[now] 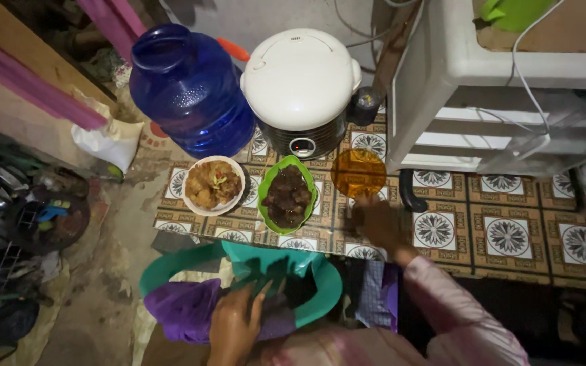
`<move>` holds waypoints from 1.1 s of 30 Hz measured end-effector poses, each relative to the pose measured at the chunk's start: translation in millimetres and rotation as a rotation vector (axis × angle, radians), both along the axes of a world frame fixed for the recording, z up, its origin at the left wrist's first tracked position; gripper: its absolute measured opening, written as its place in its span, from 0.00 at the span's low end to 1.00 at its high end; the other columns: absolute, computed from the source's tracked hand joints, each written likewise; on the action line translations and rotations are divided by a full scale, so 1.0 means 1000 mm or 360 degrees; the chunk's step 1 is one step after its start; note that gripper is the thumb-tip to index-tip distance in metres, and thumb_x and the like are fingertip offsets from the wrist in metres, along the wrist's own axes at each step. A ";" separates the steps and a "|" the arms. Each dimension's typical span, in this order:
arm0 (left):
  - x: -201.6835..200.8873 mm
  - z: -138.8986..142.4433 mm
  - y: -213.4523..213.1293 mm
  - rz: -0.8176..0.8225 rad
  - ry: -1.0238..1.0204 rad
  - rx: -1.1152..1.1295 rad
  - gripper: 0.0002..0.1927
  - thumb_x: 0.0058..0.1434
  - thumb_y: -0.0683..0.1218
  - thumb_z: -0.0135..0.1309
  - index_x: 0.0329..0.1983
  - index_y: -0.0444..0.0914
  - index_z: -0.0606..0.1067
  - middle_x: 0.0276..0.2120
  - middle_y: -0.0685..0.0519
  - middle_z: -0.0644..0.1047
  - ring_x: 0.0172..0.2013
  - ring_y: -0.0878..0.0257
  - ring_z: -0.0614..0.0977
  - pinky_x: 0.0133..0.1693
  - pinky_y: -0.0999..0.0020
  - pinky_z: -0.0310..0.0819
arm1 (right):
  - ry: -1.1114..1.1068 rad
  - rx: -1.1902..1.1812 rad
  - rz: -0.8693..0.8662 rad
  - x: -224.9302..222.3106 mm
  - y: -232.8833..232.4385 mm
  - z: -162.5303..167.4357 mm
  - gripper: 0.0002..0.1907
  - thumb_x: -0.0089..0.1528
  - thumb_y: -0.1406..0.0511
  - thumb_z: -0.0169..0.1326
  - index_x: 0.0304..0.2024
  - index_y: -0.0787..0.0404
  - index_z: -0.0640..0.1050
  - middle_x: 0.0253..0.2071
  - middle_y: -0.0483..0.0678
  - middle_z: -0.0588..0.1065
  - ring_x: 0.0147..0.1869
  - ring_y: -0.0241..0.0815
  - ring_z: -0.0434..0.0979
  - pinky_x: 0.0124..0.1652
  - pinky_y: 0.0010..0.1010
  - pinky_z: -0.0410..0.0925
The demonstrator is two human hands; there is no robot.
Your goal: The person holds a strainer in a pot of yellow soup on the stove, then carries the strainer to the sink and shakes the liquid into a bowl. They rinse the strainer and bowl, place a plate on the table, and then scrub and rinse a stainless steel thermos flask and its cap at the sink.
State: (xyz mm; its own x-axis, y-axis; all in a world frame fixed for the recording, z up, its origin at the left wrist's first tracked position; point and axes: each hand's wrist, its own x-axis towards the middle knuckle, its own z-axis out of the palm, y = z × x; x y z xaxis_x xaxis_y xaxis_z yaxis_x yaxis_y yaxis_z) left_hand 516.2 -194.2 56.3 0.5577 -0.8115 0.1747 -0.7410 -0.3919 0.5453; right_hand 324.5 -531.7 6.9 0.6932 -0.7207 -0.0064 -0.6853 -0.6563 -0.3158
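Here we look down on a patterned tiled floor (510,237) that carries everything. Largest is the white plastic shelf unit (442,68) at the far right edge, then the blue water jug (188,91) at the far left edge with a white rice cooker (300,81) just beside it. Nearer us sits a teal plastic basin (323,285) at the tiles' near edge, with purple cloth (184,308) hanging over its left rim.

Our left hand (235,325) rests on the basin's dark contents, fingers spread and flat, gripping nothing that we can see. Our right hand (378,227) (blurred, in a pink sleeve) reaches over the tiles towards the amber glass lid (358,173), just short of it; we cannot tell whether its fingers are curled or loose.

Between jug and lid stand a green bowl of dark food (287,196) and a white plate of fried food (213,184), close together but apart.

Open tiles stretch to the right of the hand, below the shelf unit; the left side is bare concrete crowded by dark pots (8,210).
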 end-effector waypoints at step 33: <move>0.018 0.001 0.019 -0.0219 0.0635 -0.0509 0.12 0.56 0.45 0.64 0.42 0.35 0.81 0.37 0.44 0.83 0.37 0.48 0.84 0.41 0.56 0.78 | -0.0481 -0.0242 -0.0269 0.076 -0.072 -0.054 0.44 0.46 0.61 0.74 0.62 0.62 0.70 0.60 0.70 0.66 0.64 0.70 0.65 0.60 0.57 0.62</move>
State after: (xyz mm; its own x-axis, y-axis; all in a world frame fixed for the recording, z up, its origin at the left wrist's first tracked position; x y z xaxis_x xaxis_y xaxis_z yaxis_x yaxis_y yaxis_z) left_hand 534.6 -175.5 57.3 0.5236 -0.8227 0.2216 -0.4844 -0.0735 0.8717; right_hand 400.5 -604.2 -47.0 0.5186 -0.8022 0.2958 -0.6789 -0.5966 -0.4280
